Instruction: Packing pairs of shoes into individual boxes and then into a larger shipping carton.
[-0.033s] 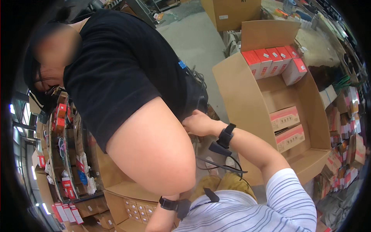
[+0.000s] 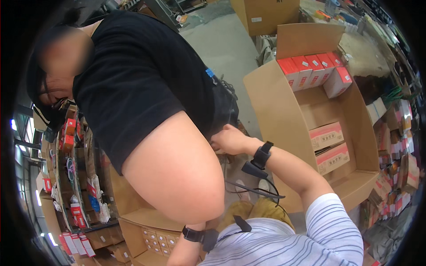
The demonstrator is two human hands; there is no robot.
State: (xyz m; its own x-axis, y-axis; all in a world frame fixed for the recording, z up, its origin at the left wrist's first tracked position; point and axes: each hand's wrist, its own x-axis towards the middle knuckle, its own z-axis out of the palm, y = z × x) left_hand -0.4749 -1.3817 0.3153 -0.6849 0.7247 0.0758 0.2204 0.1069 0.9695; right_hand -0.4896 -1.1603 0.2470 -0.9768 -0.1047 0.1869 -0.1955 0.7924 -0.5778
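Note:
A co-worker in a black shirt (image 2: 142, 75) stands close in front of me, and their bare upper arm (image 2: 177, 173) fills the middle of the view. My right hand (image 2: 228, 139), with a black band on its wrist (image 2: 262, 155), presses curled fingers against the black clothing at the co-worker's waist. Whether it grips anything is hidden. My left wrist band (image 2: 195, 235) shows at the bottom, but the co-worker's arm covers my left hand. A black cable (image 2: 253, 190) hangs below my right wrist.
A tall open cardboard box (image 2: 275, 102) stands on the right, with red-and-white cartons (image 2: 310, 71) in a row at its top and pink-and-white cartons (image 2: 326, 135) lower down. Another open box of small cartons (image 2: 155, 239) sits lower left. Racks of red packets (image 2: 71, 133) line the left.

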